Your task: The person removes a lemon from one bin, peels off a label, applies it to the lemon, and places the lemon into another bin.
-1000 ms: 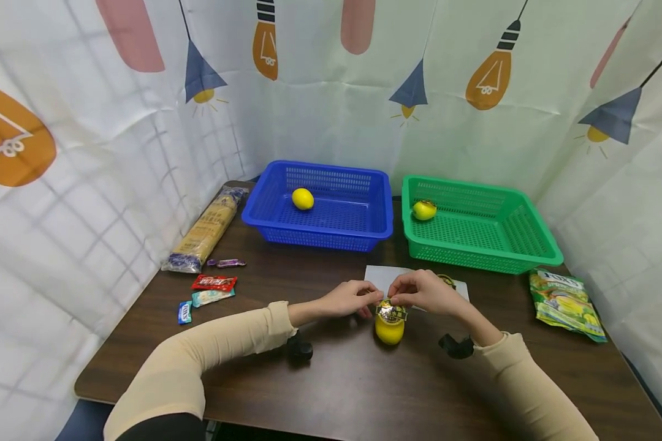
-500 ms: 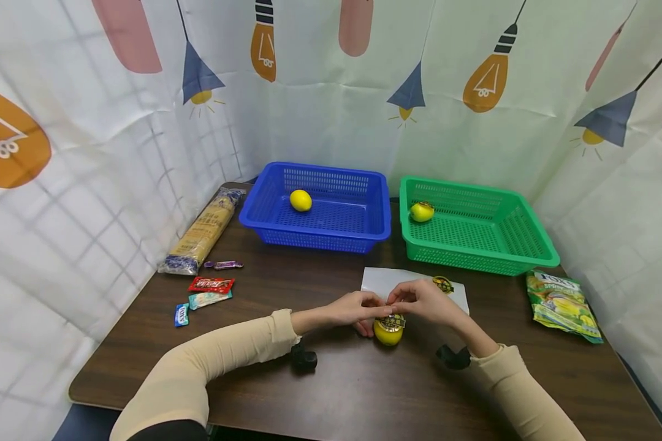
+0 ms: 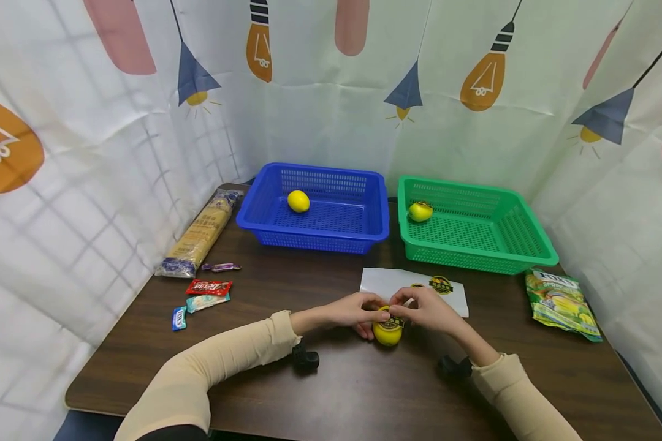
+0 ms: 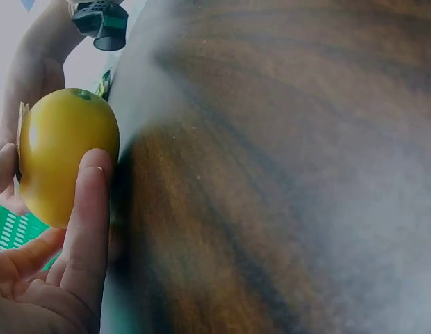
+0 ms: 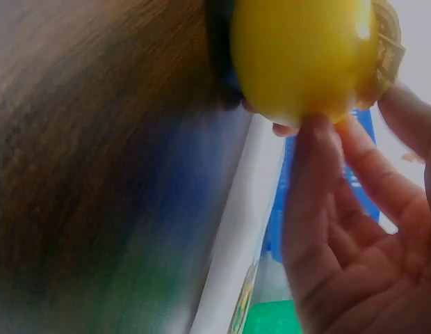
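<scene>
A yellow lemon is on the table between both hands, with a black-and-gold sticker across its top. My left hand holds the lemon from the left; in the left wrist view its fingers lie along the yellow skin. From the other side my right hand grips it too. In the right wrist view the right thumb is at the edge of the sticker, while the fingers meet the lemon's side. Just behind the hands lies a white sticker sheet bearing more black-and-gold labels.
At the back stand a blue basket holding a lemon and a green basket holding a stickered lemon. A noodle pack and small wrapped sweets lie left, a green snack bag right.
The sticker, earlier standing up shiny over the lemon, now lies down against it. Both hands have closed in around the lemon's top, and more of the white sheet shows.
</scene>
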{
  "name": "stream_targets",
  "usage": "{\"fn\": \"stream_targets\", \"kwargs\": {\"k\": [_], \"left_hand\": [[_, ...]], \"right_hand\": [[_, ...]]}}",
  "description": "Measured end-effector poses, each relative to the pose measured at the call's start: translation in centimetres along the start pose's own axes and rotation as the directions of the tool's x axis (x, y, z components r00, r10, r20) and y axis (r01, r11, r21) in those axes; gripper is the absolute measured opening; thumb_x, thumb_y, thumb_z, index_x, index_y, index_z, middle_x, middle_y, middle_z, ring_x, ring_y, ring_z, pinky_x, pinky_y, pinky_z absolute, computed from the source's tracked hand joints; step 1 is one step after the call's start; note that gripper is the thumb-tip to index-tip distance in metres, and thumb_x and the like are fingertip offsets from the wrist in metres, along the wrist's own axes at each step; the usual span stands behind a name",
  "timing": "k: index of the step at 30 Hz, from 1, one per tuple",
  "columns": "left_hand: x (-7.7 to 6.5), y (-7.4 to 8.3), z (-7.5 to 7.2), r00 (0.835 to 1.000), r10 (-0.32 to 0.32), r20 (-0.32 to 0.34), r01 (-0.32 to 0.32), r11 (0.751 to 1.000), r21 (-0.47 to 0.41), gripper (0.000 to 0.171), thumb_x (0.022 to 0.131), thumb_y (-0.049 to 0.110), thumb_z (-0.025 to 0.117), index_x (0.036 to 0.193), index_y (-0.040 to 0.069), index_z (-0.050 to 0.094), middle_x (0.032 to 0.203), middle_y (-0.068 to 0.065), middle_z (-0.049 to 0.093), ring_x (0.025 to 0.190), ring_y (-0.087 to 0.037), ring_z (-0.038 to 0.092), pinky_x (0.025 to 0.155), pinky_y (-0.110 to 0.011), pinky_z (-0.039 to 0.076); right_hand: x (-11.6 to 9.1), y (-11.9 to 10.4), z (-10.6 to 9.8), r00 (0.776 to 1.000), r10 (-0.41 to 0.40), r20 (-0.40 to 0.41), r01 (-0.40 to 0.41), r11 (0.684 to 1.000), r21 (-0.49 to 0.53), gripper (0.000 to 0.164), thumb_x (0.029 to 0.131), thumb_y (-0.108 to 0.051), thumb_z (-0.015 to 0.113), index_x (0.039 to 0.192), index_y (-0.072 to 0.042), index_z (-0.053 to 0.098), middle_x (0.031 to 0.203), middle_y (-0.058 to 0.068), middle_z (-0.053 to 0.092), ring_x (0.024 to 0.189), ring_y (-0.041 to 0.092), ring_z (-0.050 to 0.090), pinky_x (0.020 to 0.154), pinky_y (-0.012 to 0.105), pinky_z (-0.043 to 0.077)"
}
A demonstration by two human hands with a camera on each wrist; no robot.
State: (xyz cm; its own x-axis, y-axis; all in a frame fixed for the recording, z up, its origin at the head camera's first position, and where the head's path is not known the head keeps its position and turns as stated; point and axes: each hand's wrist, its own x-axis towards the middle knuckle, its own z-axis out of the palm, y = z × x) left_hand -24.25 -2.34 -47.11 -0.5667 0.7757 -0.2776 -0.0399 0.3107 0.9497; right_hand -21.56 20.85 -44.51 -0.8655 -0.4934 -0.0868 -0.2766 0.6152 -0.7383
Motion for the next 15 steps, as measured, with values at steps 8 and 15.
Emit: {"fn": "stream_targets", "kwargs": {"k": [8, 15], "left_hand": [[0.06, -0.44, -0.25, 0.999, -0.001, 0.037, 0.001, 1.000, -0.016, 0.043, 0.103, 0.028, 0.054, 0.141, 0.007, 0.049, 0.133, -0.014, 0.060, 0.073, -0.013, 0.069, 0.068, -0.028, 0.062], [-0.02, -0.45, -0.40, 0.997, -0.023, 0.070, 0.027, 0.998, -0.058, 0.043, 0.102, 0.026, 0.056, 0.141, 0.008, 0.049, 0.132, -0.011, 0.060, 0.075, -0.014, 0.069, 0.069, -0.027, 0.062]], "right_hand": [[-0.02, 0.14, 0.03, 0.982, 0.080, 0.170, -0.106, 0.983, 0.151, 0.040, 0.095, -0.038, 0.066, 0.120, -0.007, 0.060, 0.108, 0.017, 0.066, 0.075, 0.014, 0.068, 0.062, 0.033, 0.060], [0.05, 0.41, 0.23, 0.968, 0.103, 0.229, -0.163, 0.952, 0.259, 0.045, 0.094, -0.033, 0.068, 0.124, -0.003, 0.055, 0.119, 0.024, 0.065, 0.081, 0.018, 0.069, 0.069, 0.037, 0.063]]}}
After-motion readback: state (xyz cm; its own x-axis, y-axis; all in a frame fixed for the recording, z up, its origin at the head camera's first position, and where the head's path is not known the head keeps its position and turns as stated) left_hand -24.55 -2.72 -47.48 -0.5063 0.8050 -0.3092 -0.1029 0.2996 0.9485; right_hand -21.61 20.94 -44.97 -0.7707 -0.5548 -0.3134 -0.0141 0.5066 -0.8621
